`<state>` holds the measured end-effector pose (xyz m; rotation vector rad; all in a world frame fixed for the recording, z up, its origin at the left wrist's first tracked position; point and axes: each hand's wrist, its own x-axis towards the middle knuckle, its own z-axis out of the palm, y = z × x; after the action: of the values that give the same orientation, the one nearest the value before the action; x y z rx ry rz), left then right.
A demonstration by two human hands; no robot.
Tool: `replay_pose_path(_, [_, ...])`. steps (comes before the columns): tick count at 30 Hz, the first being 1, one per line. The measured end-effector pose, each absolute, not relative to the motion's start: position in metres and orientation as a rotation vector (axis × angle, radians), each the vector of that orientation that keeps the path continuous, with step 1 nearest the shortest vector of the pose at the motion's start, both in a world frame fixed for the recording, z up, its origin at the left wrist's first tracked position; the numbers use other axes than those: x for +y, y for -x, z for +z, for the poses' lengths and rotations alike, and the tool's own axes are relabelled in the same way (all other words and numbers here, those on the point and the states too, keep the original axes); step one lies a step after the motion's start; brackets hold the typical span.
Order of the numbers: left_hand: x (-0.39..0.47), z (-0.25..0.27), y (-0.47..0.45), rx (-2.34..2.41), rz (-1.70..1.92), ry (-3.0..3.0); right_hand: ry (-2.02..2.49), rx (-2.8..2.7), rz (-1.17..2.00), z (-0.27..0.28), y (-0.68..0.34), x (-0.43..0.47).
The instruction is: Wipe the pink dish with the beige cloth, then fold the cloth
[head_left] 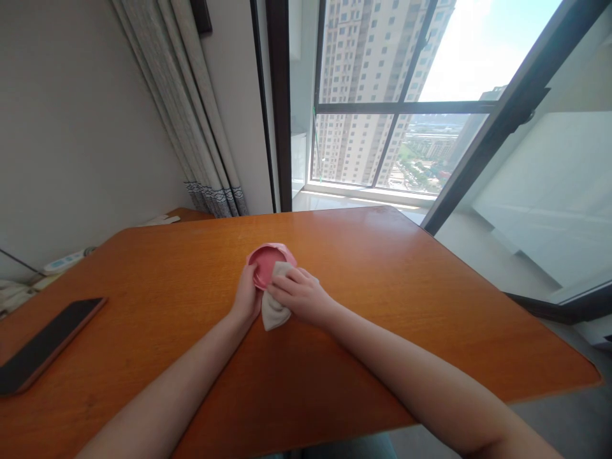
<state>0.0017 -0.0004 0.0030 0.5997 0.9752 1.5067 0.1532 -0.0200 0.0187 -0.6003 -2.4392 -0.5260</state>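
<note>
A small pink bowl (268, 260) is tilted over the middle of the table, its inside facing me. My left hand (246, 293) grips its left side, with the thumb at the rim. In my right hand (302, 294) is a whitish cloth (276, 312), bunched under the fingers and pressed against the bowl's right side. One corner of the cloth hangs below the bowl. The bowl's underside and the left fingers behind it are hidden.
The brown wooden table (382, 280) reaches toward a glass door and window. A dark phone-like slab (48, 344) lies at the left. Beyond the left edge is a white power strip (67, 261). A grey curtain (191, 108) hangs behind.
</note>
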Motion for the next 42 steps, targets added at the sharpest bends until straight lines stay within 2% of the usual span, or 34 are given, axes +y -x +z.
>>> replay_pose_path(4, [0.000, 0.008, 0.000, 0.921, 1.479, -0.482, 0.480, -2.339, -0.391, 0.014, -0.155, -0.025])
replay_pose_path(9, [0.000, 0.006, -0.001, 0.857, 1.454, -0.493, 0.894, -1.736, -0.011, 0.013, -0.172, -0.016])
replay_pose_path(13, [-0.002, 0.002, -0.007, 0.758, 1.348, -0.517, 0.837, -1.932, 0.230, 0.007, -0.160, -0.016])
replay_pose_path(22, [-0.004, 0.010, -0.011, 0.783, 1.359, -0.445, 0.934, -2.078, 0.273, -0.004, -0.138, -0.027])
replay_pose_path(31, [-0.009, 0.003, -0.017, 0.737, 1.321, -0.723, 0.970, -1.492, 0.690, -0.006, -0.144, -0.010])
replay_pose_path(35, [-0.013, 0.010, -0.013, 0.713, 1.215, -0.777, 0.918, -1.385, 0.751, 0.005, -0.155, -0.004])
replay_pose_path(42, [0.000, -0.001, -0.009, 0.833, 1.323, -0.799, 0.855, -1.572, 0.801, 0.008, -0.161, 0.001])
